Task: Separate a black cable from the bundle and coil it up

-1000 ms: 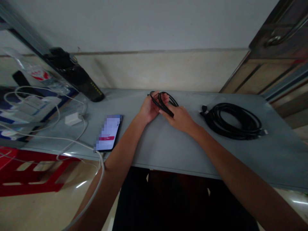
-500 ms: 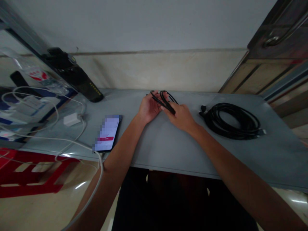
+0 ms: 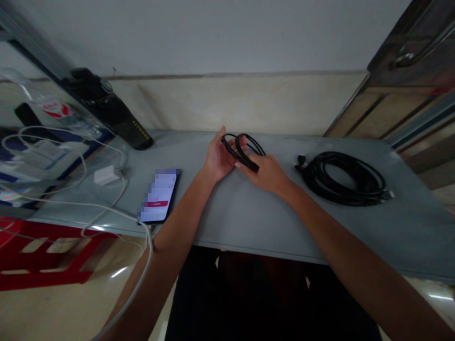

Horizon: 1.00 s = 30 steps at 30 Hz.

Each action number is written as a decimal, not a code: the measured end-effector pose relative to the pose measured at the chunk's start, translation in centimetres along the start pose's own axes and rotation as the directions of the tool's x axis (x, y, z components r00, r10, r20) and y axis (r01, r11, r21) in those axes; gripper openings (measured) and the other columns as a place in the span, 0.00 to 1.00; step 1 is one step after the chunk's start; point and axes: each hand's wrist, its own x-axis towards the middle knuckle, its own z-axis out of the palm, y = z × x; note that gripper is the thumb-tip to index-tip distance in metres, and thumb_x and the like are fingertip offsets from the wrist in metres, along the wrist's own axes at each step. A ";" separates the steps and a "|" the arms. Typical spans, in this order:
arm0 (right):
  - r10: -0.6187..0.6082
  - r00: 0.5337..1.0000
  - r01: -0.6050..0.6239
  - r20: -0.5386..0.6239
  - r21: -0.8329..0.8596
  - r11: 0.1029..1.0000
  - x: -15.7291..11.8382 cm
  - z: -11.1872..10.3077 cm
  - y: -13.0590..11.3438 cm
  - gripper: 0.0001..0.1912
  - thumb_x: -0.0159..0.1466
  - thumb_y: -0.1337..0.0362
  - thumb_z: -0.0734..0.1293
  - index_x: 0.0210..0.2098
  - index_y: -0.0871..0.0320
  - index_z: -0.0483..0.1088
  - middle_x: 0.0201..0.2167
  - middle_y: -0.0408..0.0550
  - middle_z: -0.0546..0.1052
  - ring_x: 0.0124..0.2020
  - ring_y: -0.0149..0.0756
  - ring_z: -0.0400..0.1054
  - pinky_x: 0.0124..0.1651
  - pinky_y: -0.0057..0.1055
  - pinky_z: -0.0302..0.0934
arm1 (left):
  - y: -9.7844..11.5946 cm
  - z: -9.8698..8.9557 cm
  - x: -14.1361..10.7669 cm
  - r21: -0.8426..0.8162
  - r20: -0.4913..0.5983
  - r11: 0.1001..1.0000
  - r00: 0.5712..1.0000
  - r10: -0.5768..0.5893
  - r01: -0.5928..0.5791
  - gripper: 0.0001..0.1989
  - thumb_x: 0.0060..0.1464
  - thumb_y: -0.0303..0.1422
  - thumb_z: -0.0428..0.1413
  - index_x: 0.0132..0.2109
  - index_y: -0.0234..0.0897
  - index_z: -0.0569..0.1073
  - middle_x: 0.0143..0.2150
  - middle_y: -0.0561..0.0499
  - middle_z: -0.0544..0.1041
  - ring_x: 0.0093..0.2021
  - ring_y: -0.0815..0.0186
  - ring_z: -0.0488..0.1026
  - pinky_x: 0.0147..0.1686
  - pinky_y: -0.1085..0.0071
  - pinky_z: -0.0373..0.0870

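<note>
A small coil of thin black cable (image 3: 253,165) is held above the table between my hands. My right hand (image 3: 269,173) is closed around the near end of the coil, with the loops pointing away toward the wall. On the other side, my left hand (image 3: 217,158) has its palm turned up and its thumb raised clear of the cable. Its other fingers lie partly hidden behind the loops, and the loops seem to touch them. A larger coil of black cable (image 3: 320,184) with connector ends lies on the table to the right.
On the grey table (image 3: 245,222), a phone (image 3: 158,196) with a white cable (image 3: 117,208) lies left of my forearm. Behind stand a black bottle (image 3: 121,121) and a clear plastic bottle (image 3: 57,106). A white adapter (image 3: 106,175) is nearby; a red stool (image 3: 46,255) stands below.
My left thumb has lifted off the cable and now points up. The coil's loops have spread a little wider in my right hand.
</note>
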 end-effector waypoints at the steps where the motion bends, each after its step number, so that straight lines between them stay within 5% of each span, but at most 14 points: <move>1: -0.016 1.000 0.016 0.009 0.004 1.000 -0.1 -0.1 -0.1 0.25 0.80 0.42 0.63 0.49 0.55 0.81 0.37 0.53 0.85 0.36 0.47 0.79 0.39 0.38 0.63 | -0.1 0.0 0.1 0.001 -0.009 1.000 1.000 -0.004 0.004 0.28 0.75 0.54 0.52 0.60 0.37 0.85 0.41 0.42 0.90 0.45 0.50 0.89 0.46 0.58 0.86; 8: -0.083 0.996 0.084 0.027 -0.029 0.996 -0.2 -0.5 -0.4 0.30 0.81 0.39 0.61 0.42 0.55 0.82 0.33 0.50 0.84 0.33 0.43 0.76 0.40 0.38 0.60 | -0.2 0.0 0.3 -0.010 -0.036 0.999 0.999 -0.039 0.039 0.19 0.75 0.44 0.55 0.54 0.36 0.85 0.37 0.45 0.89 0.34 0.59 0.85 0.40 0.64 0.83; 30: -0.092 0.995 0.093 0.034 -0.020 0.995 -0.3 -0.4 -0.7 0.33 0.81 0.38 0.58 0.35 0.55 0.77 0.27 0.47 0.77 0.30 0.38 0.67 0.38 0.37 0.51 | -0.7 0.1 0.4 0.082 -0.040 0.996 0.999 0.025 -0.021 0.15 0.70 0.43 0.58 0.42 0.39 0.84 0.34 0.49 0.85 0.32 0.64 0.81 0.37 0.68 0.81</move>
